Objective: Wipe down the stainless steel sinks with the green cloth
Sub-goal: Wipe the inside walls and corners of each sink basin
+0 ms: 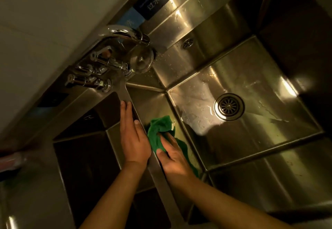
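The right hand (172, 155) presses near-straight fingers (168, 139) on the cloth (161, 123), bunched just beyond them along the sink (251, 77) wall, while the left hand (133, 139) rests flat on the divider (124, 92) beside.

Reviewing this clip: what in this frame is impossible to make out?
Head view: left sink floor and drain, lost in deep shadow.
Head view: right hand, fingertips buried in the green cloth folds; grip or flat press unclear.
Head view: dark label above the right sink, print too blurred to read fully.
Head view: reddish object at the left edge, blurred and cut off.
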Demonstrator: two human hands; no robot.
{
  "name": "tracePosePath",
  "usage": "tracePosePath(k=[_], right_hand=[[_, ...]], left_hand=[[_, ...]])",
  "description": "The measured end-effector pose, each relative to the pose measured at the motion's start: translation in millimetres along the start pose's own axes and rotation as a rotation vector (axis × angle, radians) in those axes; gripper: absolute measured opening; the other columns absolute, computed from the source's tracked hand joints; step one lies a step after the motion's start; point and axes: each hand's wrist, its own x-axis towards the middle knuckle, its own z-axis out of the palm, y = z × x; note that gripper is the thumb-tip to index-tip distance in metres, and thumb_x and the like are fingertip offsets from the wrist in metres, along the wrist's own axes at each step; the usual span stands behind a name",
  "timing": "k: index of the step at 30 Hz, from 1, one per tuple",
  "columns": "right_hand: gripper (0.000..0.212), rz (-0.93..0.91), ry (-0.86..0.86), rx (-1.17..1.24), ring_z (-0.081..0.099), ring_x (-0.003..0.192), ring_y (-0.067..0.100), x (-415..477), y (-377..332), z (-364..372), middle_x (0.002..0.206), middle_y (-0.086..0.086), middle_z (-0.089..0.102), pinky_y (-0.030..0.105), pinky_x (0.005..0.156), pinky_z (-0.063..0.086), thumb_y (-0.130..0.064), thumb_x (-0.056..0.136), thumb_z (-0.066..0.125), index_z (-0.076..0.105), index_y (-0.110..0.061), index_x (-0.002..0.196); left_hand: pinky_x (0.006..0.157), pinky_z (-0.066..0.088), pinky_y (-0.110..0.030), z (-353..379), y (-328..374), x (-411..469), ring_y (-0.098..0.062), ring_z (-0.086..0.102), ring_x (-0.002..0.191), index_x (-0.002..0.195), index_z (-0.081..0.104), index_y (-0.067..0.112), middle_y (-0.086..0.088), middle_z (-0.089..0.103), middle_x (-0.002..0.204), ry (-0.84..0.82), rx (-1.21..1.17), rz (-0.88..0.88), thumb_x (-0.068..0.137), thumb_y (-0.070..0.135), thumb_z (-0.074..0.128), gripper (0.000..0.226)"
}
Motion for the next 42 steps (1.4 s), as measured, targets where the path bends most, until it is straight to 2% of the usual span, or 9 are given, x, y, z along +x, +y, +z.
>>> tracePosePath(k=[8,12,18,20,23,26,32,37,42], right_hand=[[0.05,-0.039,0.03,-0.02,0.016,0.154,0.016,121.3,-21.2,-2.5,0.167,-0.004,0.022,0.04,0.128,0.013,-0.03,0.106,0.047,0.038,-0.029,0.155],[0.051,-0.002,0.05,-0.076,0.017,0.154,0.018,155.8,-2.8,-14.6,0.167,-0.002,0.022,0.035,0.127,0.011,-0.032,0.107,0.047,0.036,-0.029,0.156],[0.05,0.273,0.08,-0.123,0.032,0.148,0.026,105.8,75.6,-32.2,0.163,0.007,0.03,0.03,0.122,0.02,-0.027,0.106,0.047,0.038,-0.025,0.155],[0.05,0.37,0.088,-0.151,0.032,0.147,0.031,82.9,97.4,-32.1,0.163,0.011,0.03,0.039,0.123,0.024,-0.025,0.107,0.043,0.035,-0.023,0.157],[0.052,0.483,0.102,-0.18,0.028,0.149,0.034,64.4,100.5,-24.9,0.164,0.01,0.027,0.047,0.123,0.024,-0.028,0.109,0.037,0.028,-0.028,0.159],[0.052,0.498,0.116,-0.172,0.028,0.149,0.034,52.5,85.1,-20.1,0.164,0.009,0.027,0.048,0.123,0.024,-0.027,0.109,0.036,0.027,-0.03,0.159],[0.049,0.4,0.125,-0.092,0.031,0.147,0.028,6.9,42.0,-6.4,0.161,0.004,0.03,0.049,0.122,0.028,-0.02,0.107,0.038,0.037,-0.034,0.155],[0.051,0.193,0.024,-0.049,0.037,0.138,0.006,-37.6,13.0,-9.6,0.155,-0.01,0.036,0.014,0.107,0.031,-0.01,0.106,0.043,0.044,-0.035,0.15],[0.059,0.125,-0.176,-0.178,0.027,0.143,0.001,-61.8,2.4,-34.6,0.161,-0.008,0.03,0.001,0.108,0.016,-0.005,0.104,0.047,0.035,-0.028,0.156]], left_hand=[[0.123,0.022,-0.027,0.7,-2.9,-2.1,-0.001,0.016,0.157,0.163,0.028,0.027,0.014,0.012,0.173,-0.003,-0.059,-0.028,0.112,0.028,0.027,0.051],[0.125,0.026,-0.029,0.5,0.1,-1.5,-0.004,0.019,0.157,0.163,0.029,0.02,0.006,0.014,0.174,0.0,-0.053,-0.017,0.112,0.02,0.029,0.05],[0.123,0.026,-0.026,-0.7,1.7,-0.9,-0.005,0.021,0.157,0.163,0.029,0.021,0.009,0.013,0.174,-0.01,-0.06,-0.028,0.111,0.023,0.028,0.051],[0.122,0.023,-0.02,-0.4,2.3,-1.1,-0.003,0.021,0.156,0.163,0.029,0.023,0.01,0.013,0.174,-0.01,-0.057,-0.029,0.112,0.023,0.028,0.051],[0.123,0.029,-0.03,-0.3,2.2,-0.9,-0.002,0.021,0.156,0.163,0.029,0.024,0.012,0.013,0.174,-0.006,-0.075,-0.036,0.112,0.02,0.029,0.051],[0.122,0.033,-0.034,-0.5,2.5,-0.5,-0.004,0.022,0.156,0.163,0.028,0.027,0.015,0.012,0.173,-0.007,-0.073,-0.041,0.113,0.02,0.029,0.051],[0.112,0.03,-0.017,-1.2,2.6,0.0,-0.004,0.024,0.155,0.162,0.027,0.035,0.022,0.011,0.172,0.009,-0.033,-0.019,0.112,0.019,0.031,0.053],[0.113,0.031,-0.013,-2.1,3.1,-0.4,-0.006,0.024,0.156,0.162,0.027,0.036,0.02,0.012,0.172,0.003,-0.027,-0.019,0.112,0.022,0.03,0.053],[0.121,0.025,-0.021,-2.8,5.3,-2.7,-0.007,0.022,0.157,0.162,0.03,0.029,0.012,0.017,0.173,0.025,0.018,-0.044,0.111,0.019,0.032,0.052]])
